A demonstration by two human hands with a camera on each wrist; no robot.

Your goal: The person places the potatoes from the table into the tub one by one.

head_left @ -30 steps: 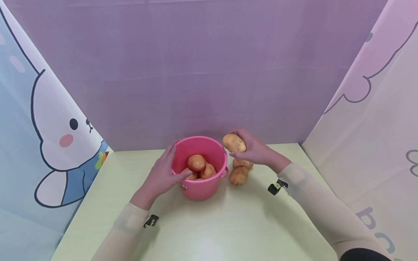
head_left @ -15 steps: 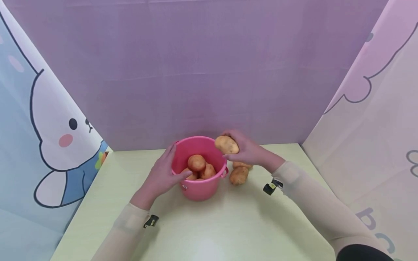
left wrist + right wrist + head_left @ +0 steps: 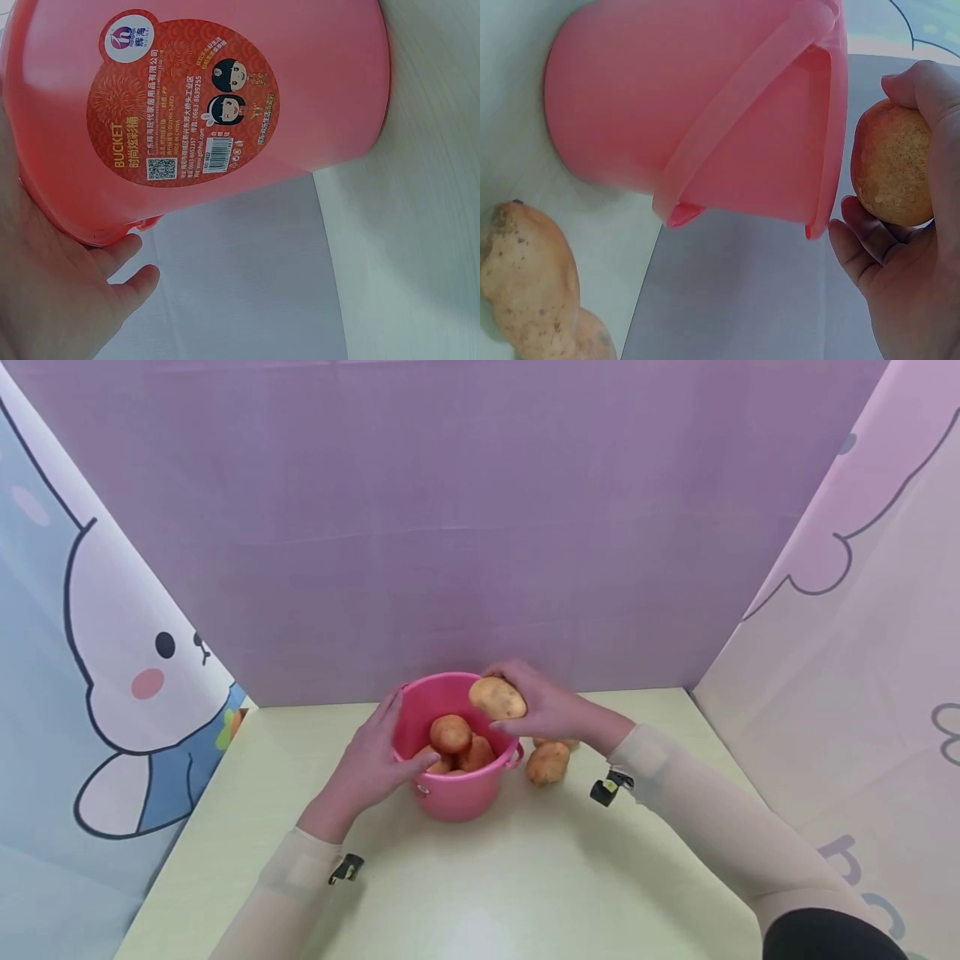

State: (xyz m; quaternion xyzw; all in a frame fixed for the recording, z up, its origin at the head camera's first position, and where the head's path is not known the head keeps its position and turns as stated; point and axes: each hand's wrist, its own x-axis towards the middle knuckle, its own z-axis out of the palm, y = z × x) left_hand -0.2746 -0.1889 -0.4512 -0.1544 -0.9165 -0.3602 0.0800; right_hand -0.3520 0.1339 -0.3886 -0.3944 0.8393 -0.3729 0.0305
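Note:
A pink bucket [image 3: 459, 795] stands upright on the table with several potatoes [image 3: 451, 734] inside. My right hand [image 3: 536, 702] grips a potato [image 3: 497, 697] above the bucket's right rim; in the right wrist view this potato [image 3: 892, 161] sits between thumb and fingers. My left hand [image 3: 371, 760] rests at the bucket's left rim, fingers fairly straight and thumb reaching over the near edge. In the left wrist view, the left fingers [image 3: 120, 255] lie against the rim of the bucket [image 3: 322, 82]. To the bucket's right, a potato [image 3: 548, 764] lies on the table, with another [image 3: 562, 743] partly hidden behind it.
The pale table [image 3: 465, 893] ends at a purple cloth backdrop [image 3: 480, 527] close behind the bucket. Printed cloth panels [image 3: 150, 635] stand on both sides. The bucket's pink handle [image 3: 735, 112] hangs down on its right side.
My right hand has carried its potato leftward, from beside the bucket to over its right rim. The left hand and the bucket have stayed in place.

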